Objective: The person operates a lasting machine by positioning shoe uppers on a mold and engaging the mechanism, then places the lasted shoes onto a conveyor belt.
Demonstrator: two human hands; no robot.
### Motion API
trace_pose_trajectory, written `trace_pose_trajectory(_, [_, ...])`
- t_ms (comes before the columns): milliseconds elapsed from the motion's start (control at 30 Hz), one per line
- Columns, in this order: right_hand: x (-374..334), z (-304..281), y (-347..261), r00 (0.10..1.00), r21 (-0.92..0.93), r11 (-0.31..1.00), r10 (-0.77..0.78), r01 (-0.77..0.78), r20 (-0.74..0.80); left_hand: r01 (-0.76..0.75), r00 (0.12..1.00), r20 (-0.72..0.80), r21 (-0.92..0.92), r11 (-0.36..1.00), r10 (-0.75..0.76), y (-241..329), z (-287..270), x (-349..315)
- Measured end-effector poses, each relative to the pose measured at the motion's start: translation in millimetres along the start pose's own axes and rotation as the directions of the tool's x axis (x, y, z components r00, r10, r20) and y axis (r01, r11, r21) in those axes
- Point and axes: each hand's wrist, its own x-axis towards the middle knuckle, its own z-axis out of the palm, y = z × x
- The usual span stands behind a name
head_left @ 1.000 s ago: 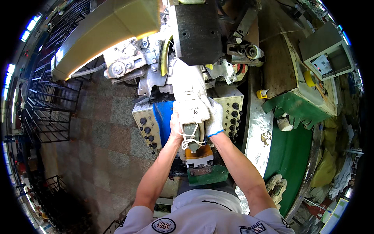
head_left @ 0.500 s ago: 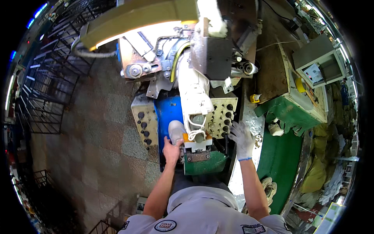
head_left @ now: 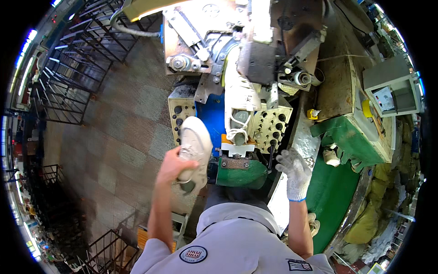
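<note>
My bare left hand (head_left: 175, 165) is closed round the heel end of a white lace-up shoe (head_left: 199, 137), held up to the left of the machine with its toe pointing away from me. A dark green last shows at the shoe's heel. Another white shoe (head_left: 237, 89) sits in the machine (head_left: 216, 59), toe under the metal head, laces loose over a grey-green last (head_left: 240, 119). Its heel end rests by a white and orange support (head_left: 237, 148). My right hand (head_left: 294, 176), in a pale knit glove, holds nothing, fingers apart, beside a black lever (head_left: 272, 154).
Cream control boxes with black knobs (head_left: 273, 128) flank the machine. To the right runs a green conveyor belt (head_left: 332, 192) with shoes on it, beside a worn bench (head_left: 337, 91). Black metal racks (head_left: 75, 77) stand on the left, across the tiled floor (head_left: 123, 150).
My left hand has lifted the white shoe from low beside the machine, up and to the left. My gloved right hand has shifted slightly toward me. The view has also moved.
</note>
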Motion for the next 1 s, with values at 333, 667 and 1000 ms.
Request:
trace_pose_trajectory(333, [8,9,-2,0.960,0.602,0.761,0.095,-0.240,0.263,-0.210,0.973,0.118,0.123,0.970,0.196,99,133,-13])
trace_pose_trajectory(667, [-37,-431,-8,0.583,-0.373,0.525,0.319,-0.765,-0.747,-0.341,0.802,-0.272,0.524,0.781,0.532,84,141,56])
trace_pose_trajectory(1000, [214,-563,78,0.427,-0.136,0.860,0.101,-0.491,-0.899,-0.377,0.708,-0.359,0.536,0.755,0.608,80,162,91])
